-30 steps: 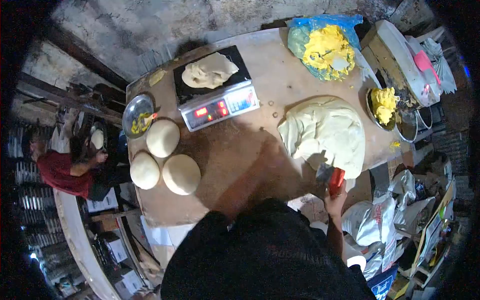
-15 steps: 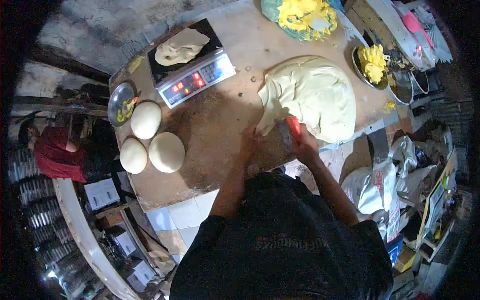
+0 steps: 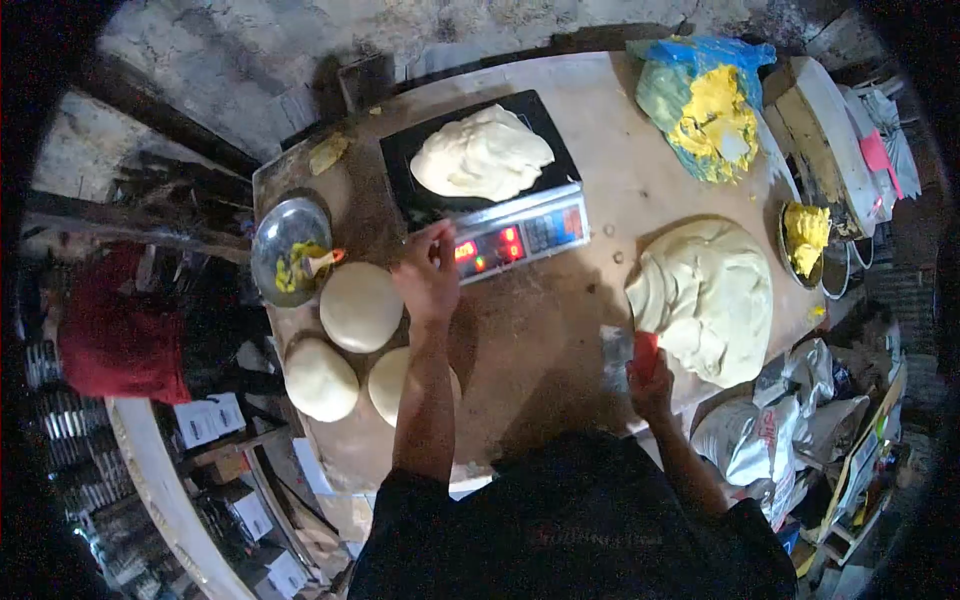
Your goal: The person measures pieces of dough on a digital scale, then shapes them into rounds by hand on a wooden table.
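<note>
Fingers curled, my left hand [image 3: 430, 275] is at the front left edge of the digital scale [image 3: 545, 226], beside its red display; whether anything is between the fingertips is too small to tell. A large piece of dough [image 3: 483, 153] rests on the scale's black plate. My right hand [image 3: 649, 385] grips the red handle of a scraper [image 3: 615, 358], whose blade points left over the table. Just right of it lies the big dough mass [image 3: 708, 300]. Three smooth dough balls, one of them [image 3: 361, 307] nearest the scale, sit at the left, one partly behind my left forearm.
A metal bowl [image 3: 291, 240] with yellow residue and a brush stands at the table's left. Yellow fat lies on a plastic bag [image 3: 660, 105] at the back right, and more fills a bowl [image 3: 805, 240] at the right edge. A person in red [image 3: 120, 335] is at far left.
My left hand has moved from beside the big dough to the scale. The dough on the scale is now larger. The view has shifted, and the scraper remains in my right hand.
</note>
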Available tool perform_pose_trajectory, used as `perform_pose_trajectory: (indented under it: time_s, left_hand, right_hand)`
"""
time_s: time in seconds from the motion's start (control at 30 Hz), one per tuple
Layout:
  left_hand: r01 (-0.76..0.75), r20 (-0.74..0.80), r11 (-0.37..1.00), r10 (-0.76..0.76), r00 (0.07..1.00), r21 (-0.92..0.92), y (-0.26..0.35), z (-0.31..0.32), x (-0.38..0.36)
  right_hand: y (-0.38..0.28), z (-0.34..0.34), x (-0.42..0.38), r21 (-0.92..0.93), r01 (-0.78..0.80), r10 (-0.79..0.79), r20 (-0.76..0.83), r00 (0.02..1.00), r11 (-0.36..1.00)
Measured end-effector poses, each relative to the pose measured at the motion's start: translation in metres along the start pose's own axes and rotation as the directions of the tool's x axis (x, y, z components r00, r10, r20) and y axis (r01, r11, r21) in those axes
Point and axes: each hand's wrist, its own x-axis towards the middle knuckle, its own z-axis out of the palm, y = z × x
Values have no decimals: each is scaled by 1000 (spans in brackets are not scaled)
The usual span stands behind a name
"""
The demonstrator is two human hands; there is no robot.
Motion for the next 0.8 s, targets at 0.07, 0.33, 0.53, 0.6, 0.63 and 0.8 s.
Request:
perform_pose_trajectory:
  time_s: [0.07,0.33,0.53,0.6,0.63,0.8]
  left_hand:
    - [-187,10,978,188,982,-92,4,9,30]
    - [12,-258,884,-149,955,-468,-44,1,72]
    - [98,-50,644,-207,977,-759,-58,34,54]
    - [95,-49,620,-211,976,-779,-60,35,55]
    - [-85,-117,889,35,992,-451,-70,41,56]
    - [-228,249,954,177,952,197,-76,78,39]
  right_hand:
    - [-13,25,8,110,83,-88,42,995,990]
    - [-115,36,115,-348,657,-662,122,739,669]
    - [-310,117,234,-309,757,-800,-22,600,576]
    - [-334,150,254,-495,703,-732,178,657,511]
    - [-342,155,270,-547,688,-687,256,680,477]
    - [-303,106,314,787,-37,-368,329,870,616]
